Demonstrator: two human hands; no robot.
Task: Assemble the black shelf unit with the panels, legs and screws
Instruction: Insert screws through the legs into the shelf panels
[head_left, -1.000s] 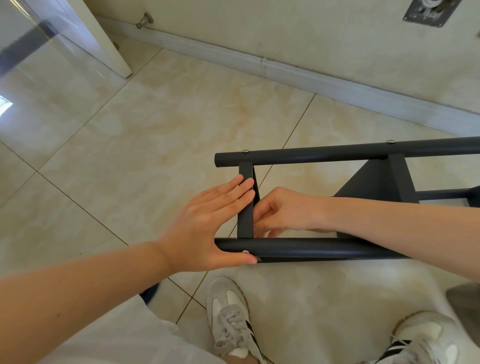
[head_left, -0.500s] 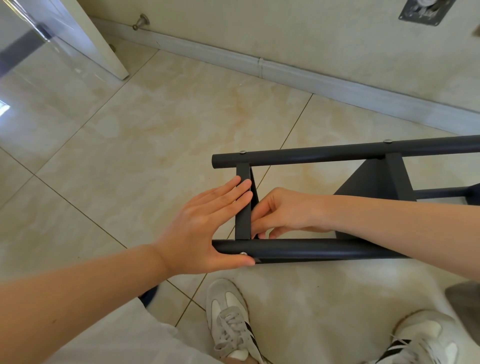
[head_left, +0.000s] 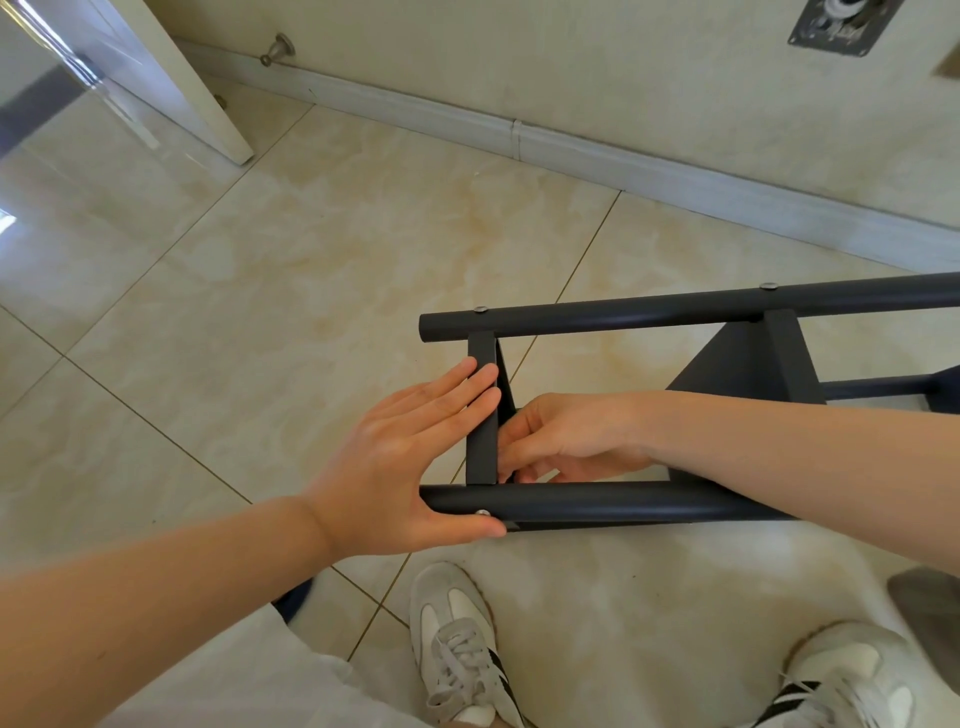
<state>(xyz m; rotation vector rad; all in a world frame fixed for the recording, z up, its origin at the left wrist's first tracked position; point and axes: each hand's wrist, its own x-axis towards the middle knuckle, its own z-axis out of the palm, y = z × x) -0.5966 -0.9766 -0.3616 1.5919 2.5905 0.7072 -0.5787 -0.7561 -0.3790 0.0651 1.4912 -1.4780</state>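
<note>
The black shelf unit (head_left: 737, 369) lies on its side on the tiled floor (head_left: 311, 291), just in front of the person's shoes (head_left: 457, 644), and it already looks like a frame. The far leg (head_left: 623, 313) and the near leg (head_left: 623, 503) run parallel. The end panel (head_left: 481, 447) stands between them, and a second panel (head_left: 787, 353) is further to the right. A screw head (head_left: 481, 309) shows in the far leg above the end panel, and another (head_left: 482, 512) in the near leg below it, so I judge these joints are at least started.

The left hand (head_left: 395, 457) is flat, with straight fingers pressed on the outer face of the end panel and the thumb along the near leg. It steadies the corner and grips nothing. The right hand (head_left: 566, 436) reaches inside the frame with curled fingers at the inner face of the same panel. If it pinches a screw or a nut there, I cannot tell.

To my eye the work is well advanced. The end corner gets its fixing or checking now. The right end of the unit is out of view, so I cannot say what is left there.
</note>
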